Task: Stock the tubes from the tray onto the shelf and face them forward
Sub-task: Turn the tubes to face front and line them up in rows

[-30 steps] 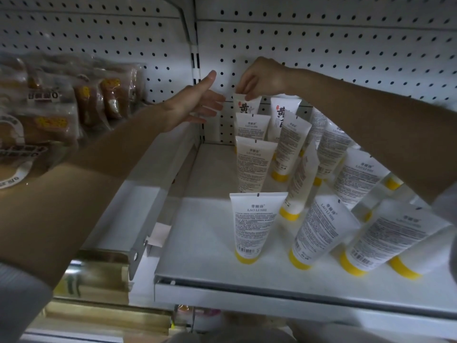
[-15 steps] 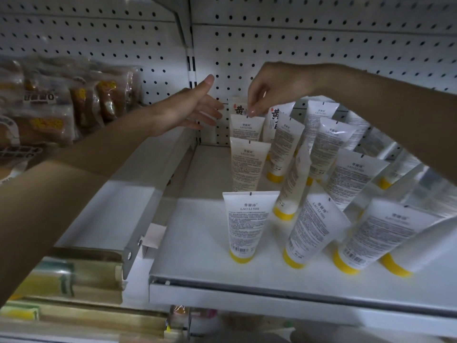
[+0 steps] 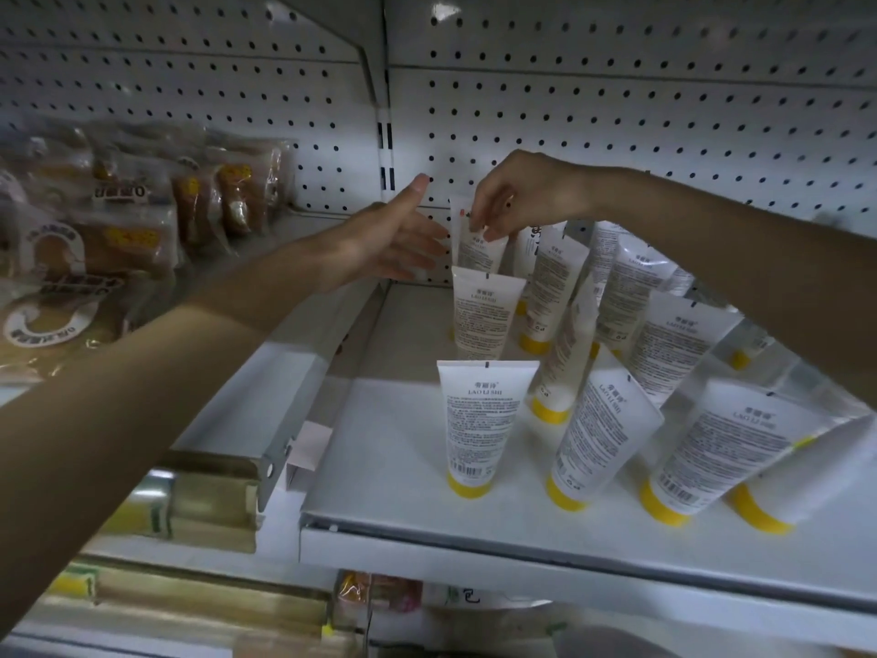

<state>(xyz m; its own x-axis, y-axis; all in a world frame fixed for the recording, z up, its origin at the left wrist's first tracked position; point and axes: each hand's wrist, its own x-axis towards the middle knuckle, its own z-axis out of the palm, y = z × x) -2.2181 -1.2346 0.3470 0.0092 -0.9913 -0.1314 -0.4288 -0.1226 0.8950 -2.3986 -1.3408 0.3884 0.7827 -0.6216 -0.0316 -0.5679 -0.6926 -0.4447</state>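
Up top, right hand (image 3: 527, 194) reached in from the right, wrist bent down, fingertips (image 3: 479, 225) pinching the flat crimped top edge of the rear tube (image 3: 479, 254). Grip was a light pinch, remaining fingers curled loosely above it. Left hand (image 3: 379, 239) was stretched out from the left with fingers straight and together, thumb (image 3: 415, 187) raised and apart from them, holding nothing. Its fingertips sat just beside the rear tube's left edge; contact could not be told.

Rear tube stood at the back of the white shelf (image 3: 394, 448), close to the pegboard wall (image 3: 617, 111), last in a left-hand column. Middle tube (image 3: 484, 315) stood in front of it, front tube (image 3: 484, 420) nearest the shelf's edge, upright on its yellow cap (image 3: 467, 484), small print and a barcode toward the camera. Red marking showed on the rear tube near the pinch, mostly hidden.

Leaning tubes (image 3: 602, 420) filled the shelf to the right of that column, cap down, tilted at mixed angles, several resting against each other, also small-print side out.

Bread packs (image 3: 123, 220) sat on the neighbouring shelf to the left, blurred. Goods on the lower level were too blurred to name.
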